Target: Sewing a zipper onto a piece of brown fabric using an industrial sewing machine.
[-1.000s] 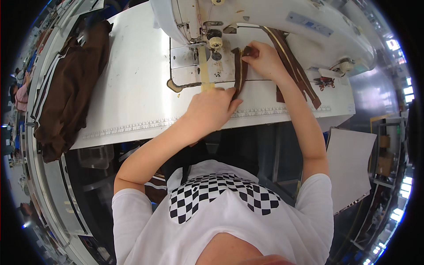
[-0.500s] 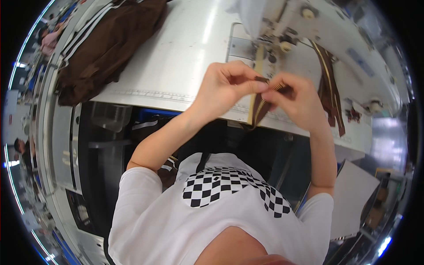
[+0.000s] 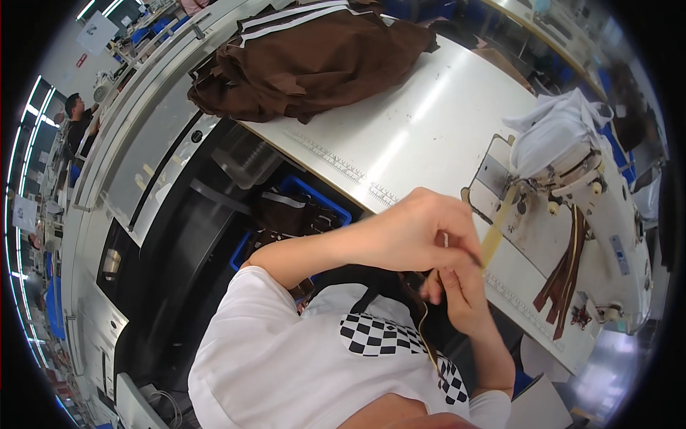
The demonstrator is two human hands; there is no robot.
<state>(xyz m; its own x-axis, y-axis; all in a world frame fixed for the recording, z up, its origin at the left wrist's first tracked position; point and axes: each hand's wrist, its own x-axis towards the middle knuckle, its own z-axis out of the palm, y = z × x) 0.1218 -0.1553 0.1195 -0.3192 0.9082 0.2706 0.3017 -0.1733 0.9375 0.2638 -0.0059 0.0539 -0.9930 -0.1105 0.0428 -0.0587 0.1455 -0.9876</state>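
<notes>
A brown zipper with gold-coloured teeth (image 3: 427,330) hangs below my hands, in front of my white shirt. My right hand (image 3: 463,297) is closed on its upper part, fingers curled inward. Across and just above it, my left hand (image 3: 436,232) is closed in a pinch. A small dark bit shows at its fingertips, seemingly the zipper's end, though blur and the fingers partly hide it. Both hands are close together, near the table's front edge beside a yellow strip (image 3: 500,225).
To the right stands a sewing machine (image 3: 597,204) with white cloth (image 3: 554,136) on it. More brown zipper strips (image 3: 568,268) lie beside it. Brown garments with white stripes (image 3: 321,68) are heaped at far left; a blue basket (image 3: 339,209) sits under the table (image 3: 421,139).
My view has turned, so the table appears slanted. Both hands have come away from the machine, nearer my body, with the zipper; my left hand now crosses above the right.
</notes>
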